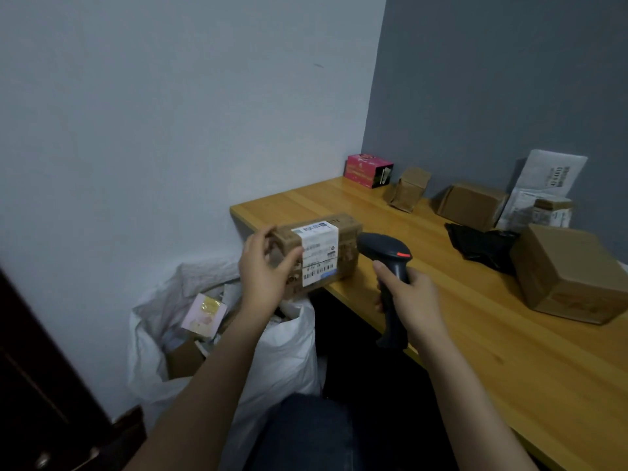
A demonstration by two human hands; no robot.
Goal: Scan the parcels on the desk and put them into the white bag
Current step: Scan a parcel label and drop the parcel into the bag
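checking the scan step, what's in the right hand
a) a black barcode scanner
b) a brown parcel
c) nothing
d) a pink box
a: the right hand has its grip round the handle of the black barcode scanner, while the left hand holds the labelled brown parcel.

The desk [475,351] is honey-coloured wood, smooth, with a soft sheen and fine grain lines. The parcel [347,247] is matt brown cardboard under printed tape, with a white paper label [317,256] stuck flat across it. The scanner [387,256] is dark matt plastic with an orange-red button [403,254]. The white bag [282,355] looks like woven plastic, crumpled and dull. The black pouch [482,246] is shiny plastic film, the big box [564,273] plain matt cardboard, the pink box [368,171] printed card.
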